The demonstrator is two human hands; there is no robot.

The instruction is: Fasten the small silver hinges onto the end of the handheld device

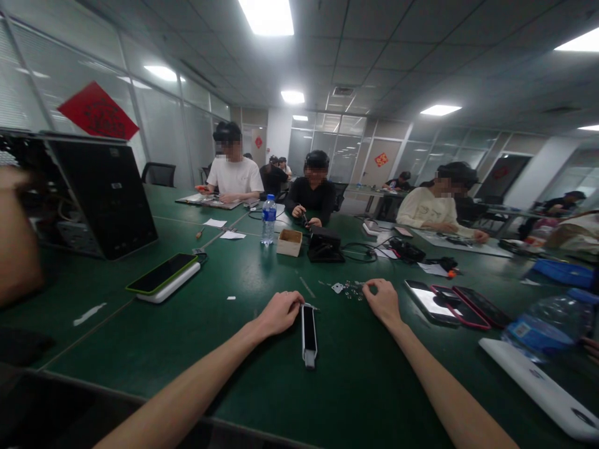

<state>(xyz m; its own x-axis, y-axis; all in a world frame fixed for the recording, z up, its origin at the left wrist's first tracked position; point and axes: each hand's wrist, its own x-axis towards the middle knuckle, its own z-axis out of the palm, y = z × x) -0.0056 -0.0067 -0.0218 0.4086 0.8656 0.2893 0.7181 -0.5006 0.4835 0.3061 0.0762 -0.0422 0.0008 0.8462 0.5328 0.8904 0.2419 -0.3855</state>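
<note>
My left hand rests on the green table with its fingers curled against the top end of a narrow black-and-silver device that lies flat between my arms. My right hand is pinched over a scatter of several tiny screws and a small white part. What the fingertips hold is too small to make out.
A phone on a white power bank lies left, by an open computer case. Three phones, a lying water bottle and a white slab sit right. Ahead stand a bottle, a cardboard box, a black unit. Several people work opposite.
</note>
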